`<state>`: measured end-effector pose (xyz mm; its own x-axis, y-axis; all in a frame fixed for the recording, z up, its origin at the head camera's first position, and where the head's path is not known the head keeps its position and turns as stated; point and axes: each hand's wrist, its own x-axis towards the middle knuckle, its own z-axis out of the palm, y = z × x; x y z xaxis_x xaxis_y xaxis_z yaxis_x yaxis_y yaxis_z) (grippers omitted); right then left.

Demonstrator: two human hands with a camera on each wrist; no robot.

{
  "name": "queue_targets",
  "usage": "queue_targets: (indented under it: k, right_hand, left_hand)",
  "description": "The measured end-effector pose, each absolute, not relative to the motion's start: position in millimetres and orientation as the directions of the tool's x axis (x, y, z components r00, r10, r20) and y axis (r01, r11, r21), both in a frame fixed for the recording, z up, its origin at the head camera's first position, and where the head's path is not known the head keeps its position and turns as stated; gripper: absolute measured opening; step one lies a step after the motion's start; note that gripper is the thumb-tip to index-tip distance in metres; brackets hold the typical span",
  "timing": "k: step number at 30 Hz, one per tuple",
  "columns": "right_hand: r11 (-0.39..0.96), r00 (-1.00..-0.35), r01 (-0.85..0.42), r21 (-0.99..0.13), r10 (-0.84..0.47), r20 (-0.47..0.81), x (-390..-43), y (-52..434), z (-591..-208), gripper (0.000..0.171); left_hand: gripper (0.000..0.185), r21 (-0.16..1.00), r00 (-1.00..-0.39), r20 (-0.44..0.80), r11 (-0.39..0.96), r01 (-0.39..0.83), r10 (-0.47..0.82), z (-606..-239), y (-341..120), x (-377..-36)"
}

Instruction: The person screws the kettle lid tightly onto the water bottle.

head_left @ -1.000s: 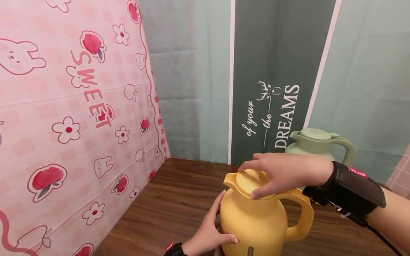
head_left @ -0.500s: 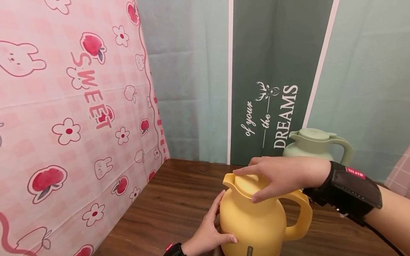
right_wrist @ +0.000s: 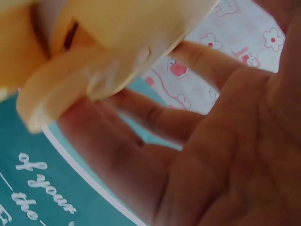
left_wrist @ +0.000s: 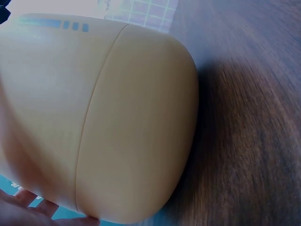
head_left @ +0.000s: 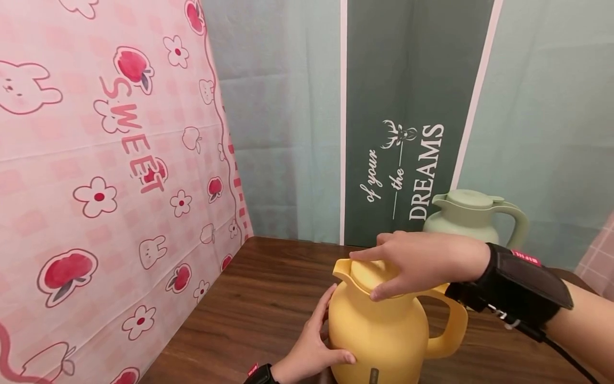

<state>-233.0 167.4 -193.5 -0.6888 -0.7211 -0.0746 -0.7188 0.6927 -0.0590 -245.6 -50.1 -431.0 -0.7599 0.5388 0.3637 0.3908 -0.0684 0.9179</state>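
A yellow thermos jug (head_left: 379,330) stands upright on the wooden table, its spout pointing left and its handle (head_left: 455,325) to the right. My left hand (head_left: 307,349) holds the jug's body from the left side, thumb in front and fingers round the back. Over the top, my right hand (head_left: 427,258) grips the round yellow lid (head_left: 368,273) by its rim, with the thumb at the near edge and the fingers at the far side. In the right wrist view, fingertips touch the lid's edge (right_wrist: 155,28). The jug's lower body (left_wrist: 136,127) fills much of the left wrist view.
A pale green jug (head_left: 472,218) of similar shape stands behind at the right, partly hidden by my right hand. A pink printed cloth (head_left: 120,213) hangs at the left and a green curtain (head_left: 316,160) at the back. Dark wooden tabletop (head_left: 249,298) extends left of the yellow jug.
My right hand's fingers and thumb have shifted slightly on the lid, the index finger moving towards the spout. The left hand stays on the jug. The camera view has drifted a little.
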Motion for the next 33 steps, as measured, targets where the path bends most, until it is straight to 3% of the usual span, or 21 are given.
queue_targets:
  k: [10, 21, 27, 33]
  right_hand:
    - [0.726, -0.726, -0.687, -0.014, -0.687, -0.025, -227.3, 164.6, -194.7, 0.070]
    - [0.741, -0.742, -0.661, 0.118, -0.669, 0.041, -222.4, 166.1, -204.5, 0.066]
    - [0.764, -0.721, -0.623, 0.167, -0.644, 0.255, -212.7, 172.1, -231.2, 0.065]
    - [0.835, -0.738, -0.544, 0.083, -0.523, 0.427, -200.3, 193.9, -259.4, 0.065]
  left_hand:
    - [0.101, 0.905, -0.750, 0.385, -0.061, 0.421, 0.538, -425.5, -48.1, -246.2]
    - [0.097, 0.894, -0.768, 0.404, -0.037, 0.446, 0.496, -424.6, -48.2, -243.4]
    - [0.099, 0.806, -0.762, 0.422, 0.180, 0.563, 0.491, -422.1, -55.2, -245.8]
    - [0.097, 0.666, -0.702, 0.501, 0.292, 0.687, 0.507, -423.2, -53.0, -238.4]
